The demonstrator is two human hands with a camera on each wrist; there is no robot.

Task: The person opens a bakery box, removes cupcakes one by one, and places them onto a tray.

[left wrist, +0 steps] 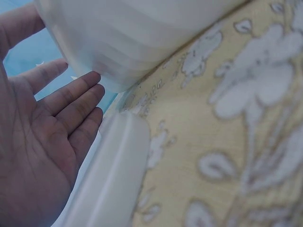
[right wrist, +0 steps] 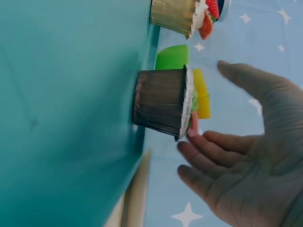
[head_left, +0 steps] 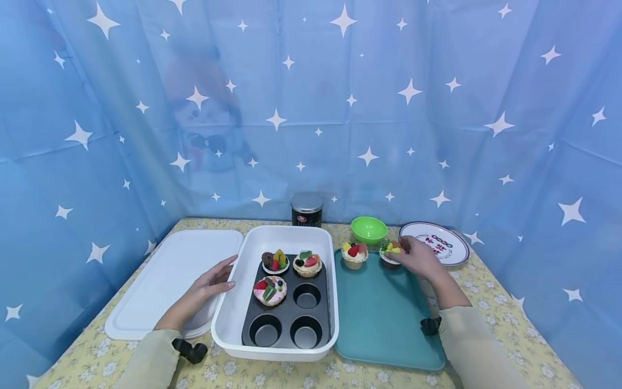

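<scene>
lid flat on table | left hand fingers straight, resting at bin wall | muffin pan in bin, three cupcakes | right hand loose, fingertips touching dark cupcake on teal tray

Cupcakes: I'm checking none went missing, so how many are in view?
5. Three sit in the muffin pan: two in the far row, one middle left. Two stand on the teal tray.

My head camera looks forward and down over the whole surface. My wrist cameras sit close: left by the white tub, right by the teal tray, both also in the head view.
</scene>
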